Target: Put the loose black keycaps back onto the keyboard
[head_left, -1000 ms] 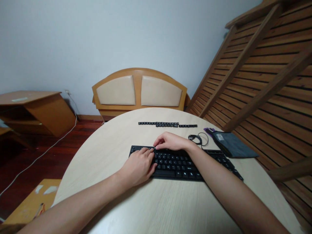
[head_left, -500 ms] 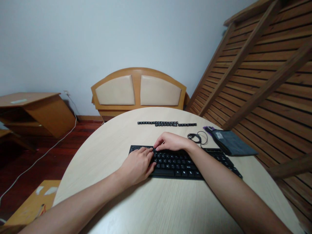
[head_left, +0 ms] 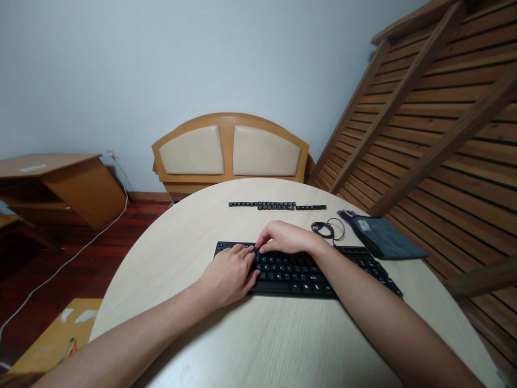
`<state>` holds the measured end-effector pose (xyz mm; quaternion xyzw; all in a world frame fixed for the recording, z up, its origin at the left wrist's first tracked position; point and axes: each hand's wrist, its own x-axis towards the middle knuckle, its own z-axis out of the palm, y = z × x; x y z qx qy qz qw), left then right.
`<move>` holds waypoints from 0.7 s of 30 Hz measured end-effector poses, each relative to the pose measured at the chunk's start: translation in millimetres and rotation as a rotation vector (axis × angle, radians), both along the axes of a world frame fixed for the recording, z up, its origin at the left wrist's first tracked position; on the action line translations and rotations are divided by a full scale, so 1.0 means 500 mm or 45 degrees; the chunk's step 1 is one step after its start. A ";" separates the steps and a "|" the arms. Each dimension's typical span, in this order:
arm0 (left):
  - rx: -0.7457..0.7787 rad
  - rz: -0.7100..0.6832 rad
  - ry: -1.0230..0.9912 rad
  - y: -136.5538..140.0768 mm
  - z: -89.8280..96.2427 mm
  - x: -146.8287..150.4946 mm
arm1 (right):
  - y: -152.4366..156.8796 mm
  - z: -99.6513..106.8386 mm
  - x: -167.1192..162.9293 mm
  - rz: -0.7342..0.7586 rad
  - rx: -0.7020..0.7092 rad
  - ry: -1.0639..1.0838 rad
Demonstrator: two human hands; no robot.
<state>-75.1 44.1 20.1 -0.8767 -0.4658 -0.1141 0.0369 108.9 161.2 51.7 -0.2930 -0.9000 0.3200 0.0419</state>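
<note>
A black keyboard (head_left: pixel 291 268) lies on the round table in front of me, partly covered by my hands and right forearm. My left hand (head_left: pixel 232 272) rests over its left part, palm down with the fingers stretched across the keys. Bent at the wrist, my right hand (head_left: pixel 278 237) reaches in from the far side; its thumb and index finger pinch a small black keycap (head_left: pixel 257 251) at the upper rows, beside my left fingertips. Farther back on the table, several loose black keycaps (head_left: pixel 277 206) are lined up in rows.
A coiled black cable (head_left: pixel 323 230) lies behind the keyboard. To its right is a dark grey cloth-like pouch (head_left: pixel 390 237) with purple at one end. The round pale table (head_left: pixel 161 258) stands before a padded headboard (head_left: pixel 230 145); wooden slats (head_left: pixel 424 134) lean at the right.
Both hands stay almost in place at the keyboard. The whole view has shifted very slightly; the right fingers still pinch at the same spot.
</note>
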 end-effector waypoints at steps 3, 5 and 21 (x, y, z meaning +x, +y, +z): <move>-0.006 0.007 0.010 0.000 0.000 0.000 | -0.008 0.003 -0.006 -0.029 0.064 -0.056; -0.012 0.011 0.022 0.000 0.002 0.001 | -0.013 0.006 -0.010 -0.043 0.113 -0.092; -0.008 0.007 0.011 0.000 -0.001 0.000 | -0.033 0.016 -0.018 -0.074 0.382 -0.221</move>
